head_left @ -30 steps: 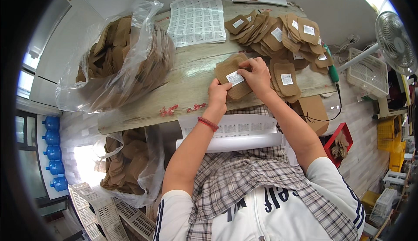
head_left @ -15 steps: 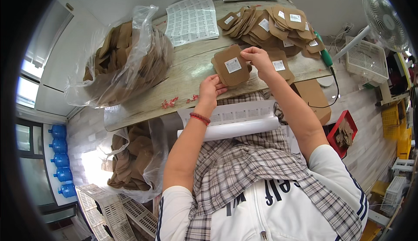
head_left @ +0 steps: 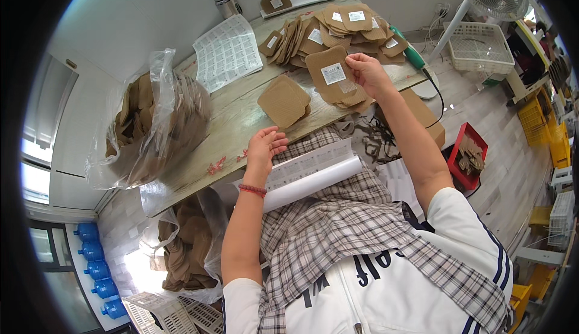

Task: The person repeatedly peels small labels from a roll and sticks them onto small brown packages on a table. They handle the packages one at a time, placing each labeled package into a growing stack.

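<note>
Brown pad (head_left: 325, 60), white label (head_left: 333, 74) up. Head view: our right hand (head_left: 369, 76) has its right edge clamped between thumb and fingers, over the near pile (head_left: 348, 101); contact unclear. Our left hand (head_left: 264, 147) is empty, fingers apart, near the plain pads (head_left: 283, 101). We judge best: pinch edges only, lower flat.

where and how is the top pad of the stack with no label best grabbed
Probably by its near left edge, coming from the person's side. The top pad is thin and broad, so pinching that edge from above and below should beat grasping across the face; the lower pads jut out on the right. The open left hand is close.
</note>
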